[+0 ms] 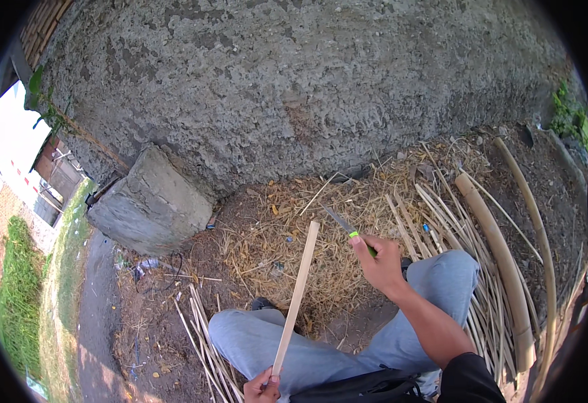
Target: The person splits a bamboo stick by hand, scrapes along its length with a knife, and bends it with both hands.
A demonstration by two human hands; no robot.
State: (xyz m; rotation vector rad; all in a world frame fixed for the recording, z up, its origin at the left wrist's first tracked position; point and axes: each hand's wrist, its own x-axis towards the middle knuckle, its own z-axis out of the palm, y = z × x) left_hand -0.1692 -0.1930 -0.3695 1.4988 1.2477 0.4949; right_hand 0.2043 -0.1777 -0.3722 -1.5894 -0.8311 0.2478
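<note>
Low in the view, my left hand (262, 387) grips the near end of a flat, pale bamboo strip (296, 295). The strip slants up and away over my left knee, its far end standing free. My right hand (380, 264) is closed round the green handle of a knife (339, 220). Its blade points up and to the left, just right of the strip's far end and apart from it. Both hands are in front of my bent legs in light blue trousers.
Thin bamboo strips (203, 336) lie left of my knee, and more strips (451, 218) on the right. Beside those lie a thick bamboo pole (499, 269) and a curved pole (532, 208). Shavings (334, 269) cover the ground before a rough wall (294, 87); a concrete block (156, 198) stands left.
</note>
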